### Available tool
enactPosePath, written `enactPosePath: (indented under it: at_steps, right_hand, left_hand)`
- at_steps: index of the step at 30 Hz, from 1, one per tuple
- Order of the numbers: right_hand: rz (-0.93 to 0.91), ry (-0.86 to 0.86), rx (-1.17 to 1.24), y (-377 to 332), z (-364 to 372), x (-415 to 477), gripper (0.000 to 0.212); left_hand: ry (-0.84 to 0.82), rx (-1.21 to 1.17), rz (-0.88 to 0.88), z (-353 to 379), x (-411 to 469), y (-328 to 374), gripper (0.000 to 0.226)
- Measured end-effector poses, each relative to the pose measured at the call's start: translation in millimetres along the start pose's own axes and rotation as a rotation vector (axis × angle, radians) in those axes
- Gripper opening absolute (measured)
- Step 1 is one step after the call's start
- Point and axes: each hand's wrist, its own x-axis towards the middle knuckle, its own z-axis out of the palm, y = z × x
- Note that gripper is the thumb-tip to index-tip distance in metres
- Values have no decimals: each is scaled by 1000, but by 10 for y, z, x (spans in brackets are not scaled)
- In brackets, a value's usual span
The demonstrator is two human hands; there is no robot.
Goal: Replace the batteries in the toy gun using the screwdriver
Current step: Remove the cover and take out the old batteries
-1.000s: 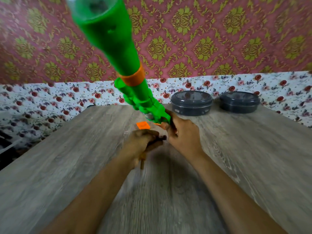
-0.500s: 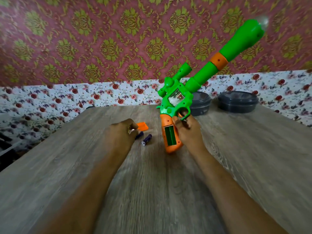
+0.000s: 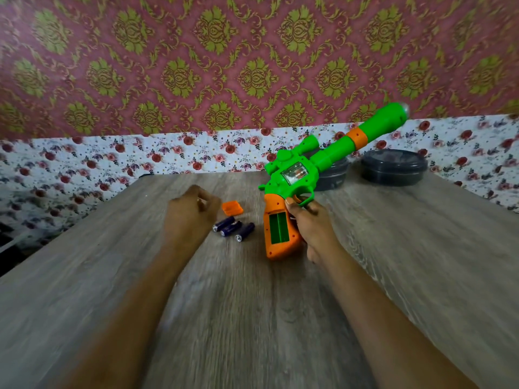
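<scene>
Batteries (image 3: 230,228), three dark cells, lie loose on the wooden surface (image 3: 252,304) just beside one another, between the two hands and a little nearer the left. That suggests they are the set taken out, parked within easy reach but out of the way of the work. Just behind them sits the small orange cover (image 3: 232,208), hollow side up, so it is easy to pick up when the handle is closed again. The toy gun (image 3: 292,175) is on the right of the surface, propped on the heel of its orange handle with the green barrel slanting up and away to the right. The right grip (image 3: 307,223) is wrapped around the back of the handle, thumb up by the trigger guard, firmly closed on it. It seems to be held this way so that the open compartment (image 3: 278,228) faces the person. That compartment shows only its green ribbed lining, with no cells in it that I can make out. The left grip (image 3: 192,213) hovers above the surface just left of the batteries, knuckles up and fingers curled under. It is blurred, and a small glint shows near the fingers, so I cannot tell whether it has hold of anything. The screwdriver is not in view. At the far edge stand two dark round containers: one tub (image 3: 393,167) in the clear, the other tub (image 3: 334,178) partly behind the gun. Both have lids on, so their contents are hidden; fresh cells may be inside, but that is only a guess.
</scene>
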Motion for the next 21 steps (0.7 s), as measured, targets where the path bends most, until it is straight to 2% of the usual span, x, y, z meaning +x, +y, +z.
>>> enactPosePath:
  at_steps: [2,5,8,11,17,21]
  right_hand:
    - [30,-10,19,-1,23,-2,7]
    - [50,-13,15,6,32,-7,7]
    - [65,-8,2,1,24,-14,8]
    - [76,-2,8,-5,13,-16,9]
    - [79,-8,17,5,12,-22,4]
    - [76,-20,33,5,10,-42,13]
  left_hand:
    - [70,-179,-19,-104,5,6,24]
    - [118,-352,-12,-220,31,-29,19]
    - [78,-261,164,-277,52,-39,22]
    - [156,-79,267,-247,73,-123,29]
    - [284,-19,88,-205,64,-337,13]
    - [219,128,-101,-173,86,-513,5]
